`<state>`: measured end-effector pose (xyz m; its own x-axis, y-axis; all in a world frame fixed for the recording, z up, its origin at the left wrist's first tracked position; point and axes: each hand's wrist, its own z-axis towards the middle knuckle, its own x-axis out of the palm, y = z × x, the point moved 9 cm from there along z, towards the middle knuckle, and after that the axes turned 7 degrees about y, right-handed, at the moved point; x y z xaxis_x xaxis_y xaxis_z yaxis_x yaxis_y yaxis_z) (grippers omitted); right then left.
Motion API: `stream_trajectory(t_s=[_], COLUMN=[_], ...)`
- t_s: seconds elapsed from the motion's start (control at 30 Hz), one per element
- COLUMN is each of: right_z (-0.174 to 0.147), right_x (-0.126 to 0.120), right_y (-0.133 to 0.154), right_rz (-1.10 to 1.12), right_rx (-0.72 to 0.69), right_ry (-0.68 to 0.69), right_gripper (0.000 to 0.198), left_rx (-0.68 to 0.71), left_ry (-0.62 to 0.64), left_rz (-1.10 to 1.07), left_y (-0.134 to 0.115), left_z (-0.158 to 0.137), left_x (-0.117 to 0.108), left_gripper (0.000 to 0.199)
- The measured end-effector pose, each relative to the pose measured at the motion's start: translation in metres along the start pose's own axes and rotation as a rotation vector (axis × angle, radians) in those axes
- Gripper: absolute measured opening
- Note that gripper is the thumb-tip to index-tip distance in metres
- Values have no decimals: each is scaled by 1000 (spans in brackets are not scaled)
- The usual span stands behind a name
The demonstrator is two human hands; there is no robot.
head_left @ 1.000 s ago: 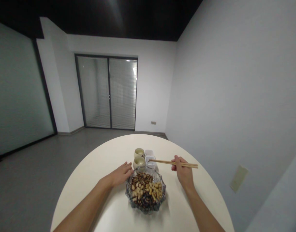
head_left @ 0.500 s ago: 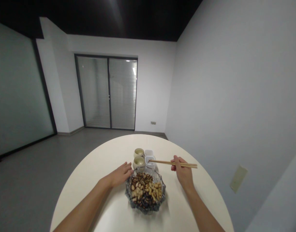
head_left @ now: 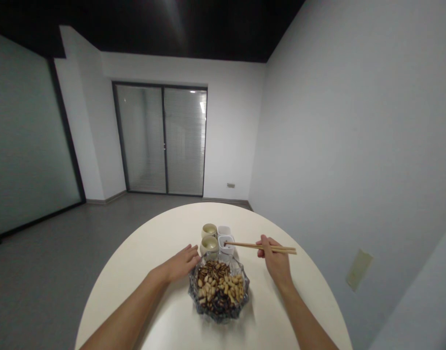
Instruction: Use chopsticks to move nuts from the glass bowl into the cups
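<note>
In my right hand [head_left: 276,257] is a pair of wooden chopsticks [head_left: 252,246], its tips over the nearer white cup [head_left: 227,249]. Something small and dark shows at the tips; I cannot make out what it is. My left hand [head_left: 183,263] lies with fingers outstretched, its fingertips at the rim of a glass bowl [head_left: 245,291]. Separate heaps fill the bowl: dark brown striped seeds [head_left: 213,272], pale shelled-looking nuts [head_left: 207,288], yellowish pieces [head_left: 232,288] and black ones [head_left: 221,305].
Two pale green cups, a nearer one [head_left: 209,246] and a farther one [head_left: 209,231], stand left of the white cups. The second white cup [head_left: 224,231] is behind the first. All rest on a round cream table [head_left: 164,233], with a white wall [head_left: 335,146] to the right.
The chopsticks and my right hand have shifted very slightly left. My left hand and the bowl look the same.
</note>
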<state>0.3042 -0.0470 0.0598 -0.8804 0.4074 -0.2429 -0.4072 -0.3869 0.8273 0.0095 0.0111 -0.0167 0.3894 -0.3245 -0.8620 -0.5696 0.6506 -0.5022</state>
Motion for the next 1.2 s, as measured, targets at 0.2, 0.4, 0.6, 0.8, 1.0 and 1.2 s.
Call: stream_trajectory(t_s=[0.2,0.4,0.6,0.8,1.0,1.2], right_z=[0,0,-2,-4,-4,-5], right_x=[0,-2,-4,4,9,5], right_y=[-2,-4,7,15,13,8], right_rz=[11,16,71,110,111,160], right_rx=[23,16,-67,-102,-115,-95], right_ry=[2,-15,-35,48,105,85], right_gripper=[60,60,58,59,60,61], left_rx=[-1,-5,6,13,-8,-11], left_ry=[-4,-8,-4,-13,-13,-6], left_rz=[-9,-28,-16,-29,-33,-14], left_y=[-2,-1,0,0,1,1], left_z=[-1,-1,0,0,0,-1], left_x=[-2,-2,-1,-3,-3,-4], left_gripper=[57,55,57,55,59,59])
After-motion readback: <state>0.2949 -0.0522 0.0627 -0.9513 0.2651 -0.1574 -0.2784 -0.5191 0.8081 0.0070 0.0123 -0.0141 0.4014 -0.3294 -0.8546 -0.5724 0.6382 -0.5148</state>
